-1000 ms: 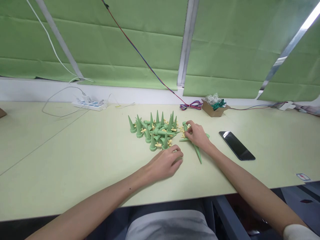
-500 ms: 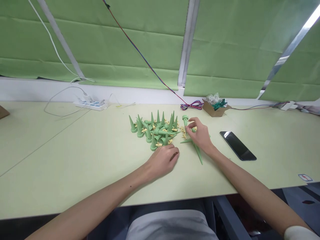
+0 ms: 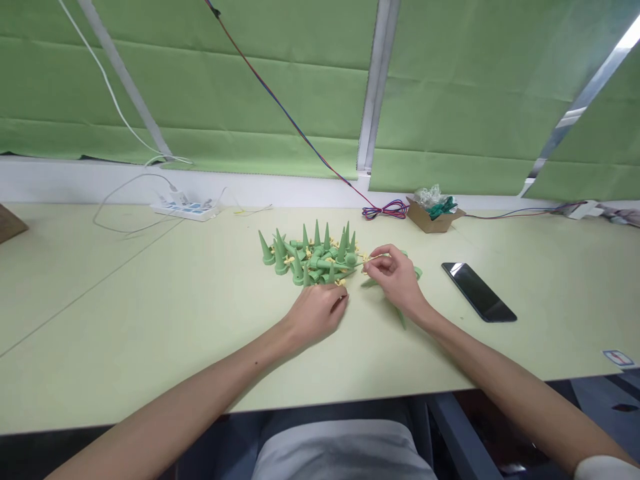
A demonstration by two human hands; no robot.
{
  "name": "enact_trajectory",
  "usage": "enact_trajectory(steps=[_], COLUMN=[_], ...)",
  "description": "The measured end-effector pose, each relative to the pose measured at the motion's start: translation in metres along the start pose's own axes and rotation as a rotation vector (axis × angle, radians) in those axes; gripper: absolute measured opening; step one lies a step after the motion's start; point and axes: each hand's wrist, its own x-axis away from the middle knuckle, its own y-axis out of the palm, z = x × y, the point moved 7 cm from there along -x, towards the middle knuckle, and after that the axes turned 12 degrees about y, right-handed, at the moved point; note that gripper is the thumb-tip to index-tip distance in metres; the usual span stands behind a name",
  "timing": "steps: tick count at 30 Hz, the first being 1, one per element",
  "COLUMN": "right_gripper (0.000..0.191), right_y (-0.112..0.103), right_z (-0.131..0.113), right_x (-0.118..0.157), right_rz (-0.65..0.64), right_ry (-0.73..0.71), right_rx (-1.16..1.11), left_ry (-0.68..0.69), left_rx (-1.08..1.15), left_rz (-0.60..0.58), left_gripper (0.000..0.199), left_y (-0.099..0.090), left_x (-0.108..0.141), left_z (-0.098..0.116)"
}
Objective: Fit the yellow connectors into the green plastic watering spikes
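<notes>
A pile of green plastic watering spikes (image 3: pixel 323 265) with small yellow valves lies on the table, several of the spikes standing upright on their caps. At the front edge of the pile my left hand (image 3: pixel 317 310) is closed, palm down; its fingertips and anything in them are hidden. To the right of the pile, my right hand (image 3: pixel 397 280) pinches a green watering spike (image 3: pixel 352 261) by its narrow end, with the capped end pointing left toward the pile. More green spikes (image 3: pixel 402 319) lie beneath my right hand, mostly covered by it.
A black phone (image 3: pixel 479 292) lies to the right. Behind stand a small cardboard box (image 3: pixel 433 221) with plastic wrapping and a coil of red and blue wire (image 3: pixel 385 210). A white power strip (image 3: pixel 185 210) sits at the back left. Green blinds (image 3: pixel 275 100) hang behind.
My right hand has tipped the watering spike from upright to leaning left and brought it nearer the pile. My left hand has shifted slightly left and closer to the pile.
</notes>
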Motion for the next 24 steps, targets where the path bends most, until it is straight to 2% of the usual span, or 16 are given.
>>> enact_trajectory(steps=[5,9,13,17,24], right_gripper=[0.016,0.011,0.014,0.020,0.027], right_y=[0.004,0.001,0.000,0.003,0.010], right_z=[-0.003,-0.010,-0.008,-0.002,-0.001], right_x=[0.004,0.005,0.000,-0.004,-0.003], right_rz=[-0.003,0.071,0.113,0.064,-0.037], right_ry=[-0.011,-0.112,-0.201,-0.219,-0.218], right_rx=[0.172,0.351,0.559,0.689,0.720], left_ry=[0.022,0.035,0.049,0.075,0.157], left_rx=[0.006,-0.009,0.002,0.012,0.124], left_rz=[0.015,0.023,0.019,0.008,0.001], left_gripper=[0.027,0.028,0.029,0.030,0.031], left_y=[-0.002,-0.003,-0.002,-0.002,-0.007], left_x=[0.001,0.002,0.002,0.001,0.000], left_z=[-0.007,-0.011,-0.015,-0.017,-0.017])
